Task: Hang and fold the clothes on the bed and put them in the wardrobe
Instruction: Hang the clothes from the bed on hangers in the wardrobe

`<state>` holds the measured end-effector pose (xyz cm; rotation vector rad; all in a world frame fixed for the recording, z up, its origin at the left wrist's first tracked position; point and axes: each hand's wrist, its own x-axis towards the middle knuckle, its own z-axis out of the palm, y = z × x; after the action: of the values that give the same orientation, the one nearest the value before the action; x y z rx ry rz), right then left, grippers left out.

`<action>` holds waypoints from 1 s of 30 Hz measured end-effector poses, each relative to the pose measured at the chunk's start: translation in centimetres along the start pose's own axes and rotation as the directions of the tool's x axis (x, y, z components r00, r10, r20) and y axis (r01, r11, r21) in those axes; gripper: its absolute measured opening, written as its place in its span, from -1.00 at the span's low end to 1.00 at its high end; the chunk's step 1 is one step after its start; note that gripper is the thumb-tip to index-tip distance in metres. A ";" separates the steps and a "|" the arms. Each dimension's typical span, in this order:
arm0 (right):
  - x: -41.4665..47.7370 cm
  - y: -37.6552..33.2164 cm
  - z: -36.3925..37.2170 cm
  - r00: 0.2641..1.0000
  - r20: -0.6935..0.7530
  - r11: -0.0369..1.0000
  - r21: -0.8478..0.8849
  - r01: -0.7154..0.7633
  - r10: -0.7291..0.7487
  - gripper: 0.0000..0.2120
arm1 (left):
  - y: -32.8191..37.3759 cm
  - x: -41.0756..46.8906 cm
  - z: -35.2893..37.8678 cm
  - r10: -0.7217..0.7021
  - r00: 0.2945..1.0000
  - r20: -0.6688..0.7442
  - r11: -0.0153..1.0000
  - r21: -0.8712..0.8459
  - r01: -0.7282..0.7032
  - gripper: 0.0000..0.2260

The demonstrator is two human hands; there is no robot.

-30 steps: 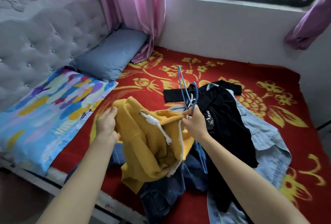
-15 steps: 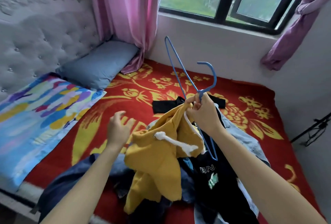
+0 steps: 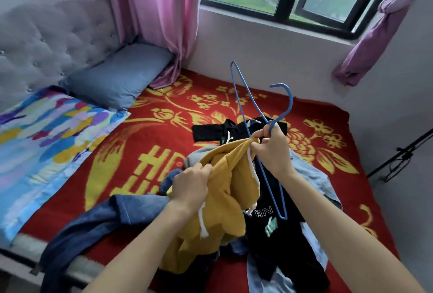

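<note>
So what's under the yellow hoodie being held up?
Dark blue jeans and a black printed garment poke out beneath the yellow hoodie; the pile directly below its folds is covered.

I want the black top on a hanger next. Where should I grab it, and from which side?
Probably at the shoulders beside the collar, reaching down from above at its far end: the black top lies flat, one sleeve spread there, and the yellow hoodie hides its middle.

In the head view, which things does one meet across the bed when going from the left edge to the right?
Multicoloured patterned pillow → dark blue denim garment → left hand → mustard-yellow hooded sweatshirt → right hand, gripping the blue wire hanger → pale blue denim shirt.
</note>
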<state>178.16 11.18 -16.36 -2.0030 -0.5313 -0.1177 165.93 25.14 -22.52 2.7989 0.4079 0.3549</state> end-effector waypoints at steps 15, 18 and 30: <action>-4.2 1.8 1.0 0.991 0.118 0.997 0.027 -0.067 0.063 -0.61 | -1.3 -3.2 5.1 0.080 0.842 0.533 0.831 -0.503 0.240 -0.83; -4.7 2.4 1.3 0.987 0.128 0.994 0.027 -0.105 0.101 -0.61 | -0.7 -3.6 6.8 0.137 0.785 0.604 0.700 -0.619 0.354 -0.79; -3.6 4.2 -0.3 0.991 0.031 0.988 0.084 -0.129 0.127 -0.58 | 1.7 -3.7 9.0 0.003 0.819 0.574 0.582 -0.667 0.466 -0.63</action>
<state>176.72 8.18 -20.74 -1.9504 -0.4160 0.0096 165.43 20.23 -31.03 1.7933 0.3703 -0.2647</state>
